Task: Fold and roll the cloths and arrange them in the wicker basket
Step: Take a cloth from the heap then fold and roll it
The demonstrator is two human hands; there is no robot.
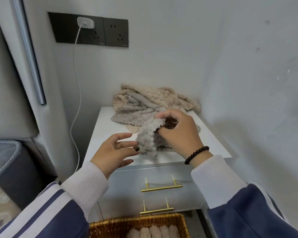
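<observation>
Pale grey walls close in a corner where a white nightstand (110,121) serves as the worktop, its two drawers fitted with brass handles (161,187). Below it, at the bottom edge of the view, stands a wicker basket (127,224) holding a row of rolled cloths (153,232) laid side by side; only their upper ends show. On the worktop, toward the back wall, lies a loose heap of plush cloths (144,102) in beige and grey, crumpled and overlapping. Nearer the front edge a grey cloth (147,140) is bunched up, part of it resting on the worktop and part lifted. The right hand (177,133) pinches this cloth, thumb and curled fingers closed on its upper fold; a dark bead bracelet (196,154) circles that wrist. The left hand (115,152) is spread with relaxed fingers just beside the cloth, its fingertips (136,148) at the fabric's edge, holding nothing. Both arms wear white ribbed cuffs under navy sleeves. On the wall behind, a dark socket panel (88,30) carries a white charger (85,23), whose cable (76,93) hangs down past the nightstand's left side. A padded grey headboard (10,83) fills the left.
</observation>
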